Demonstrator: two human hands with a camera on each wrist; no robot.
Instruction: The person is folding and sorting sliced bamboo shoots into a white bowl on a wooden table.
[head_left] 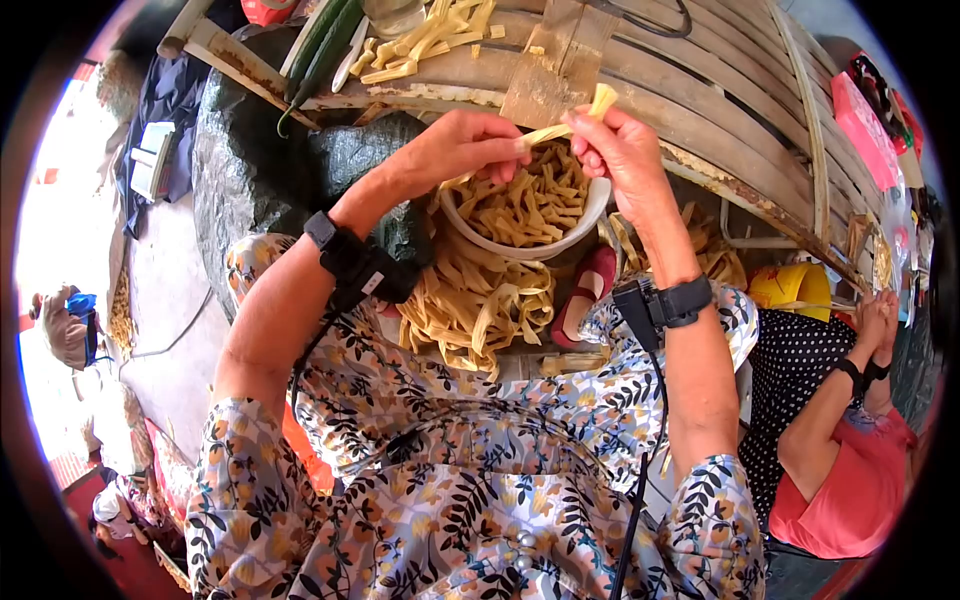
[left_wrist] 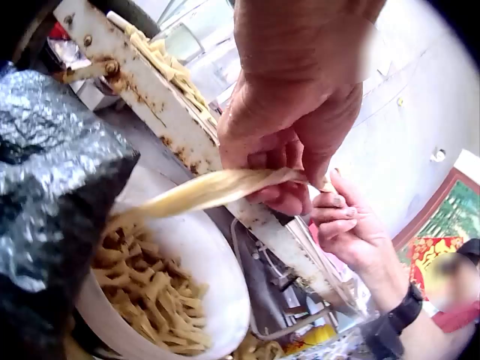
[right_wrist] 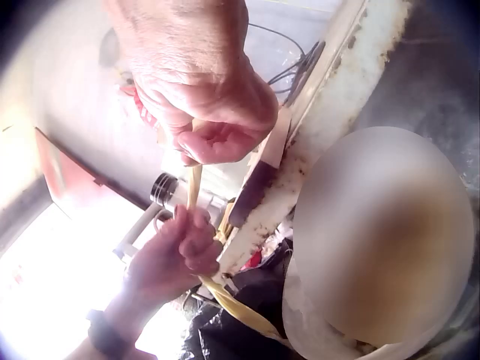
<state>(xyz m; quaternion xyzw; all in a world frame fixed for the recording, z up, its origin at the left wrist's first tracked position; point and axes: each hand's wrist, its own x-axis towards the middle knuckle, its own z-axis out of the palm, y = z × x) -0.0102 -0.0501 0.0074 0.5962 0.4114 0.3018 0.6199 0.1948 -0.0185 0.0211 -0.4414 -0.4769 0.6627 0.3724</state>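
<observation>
A pale yellow strip [head_left: 547,134] stretches between the two hands above a white bucket [head_left: 592,212] of short knotted yellow pieces [head_left: 525,205]. The left hand [head_left: 462,148] pinches it between thumb and fingers; in the left wrist view its long free part [left_wrist: 214,187] trails down over the bucket. The right hand [head_left: 625,150] pinches the strip near a thicker end [head_left: 603,99] that sticks up past the thumb. In the right wrist view a short length [right_wrist: 194,186] shows between the right hand [right_wrist: 202,97] and the left hand [right_wrist: 176,251].
Long loose strips [head_left: 480,305] lie below the bucket. A slatted bench [head_left: 690,110] with a rusty edge holds more yellow pieces [head_left: 430,45] and green cucumbers [head_left: 325,50]. Dark plastic [head_left: 240,150] stands at the left, a yellow container [head_left: 790,288] at the right, near another seated person [head_left: 850,450].
</observation>
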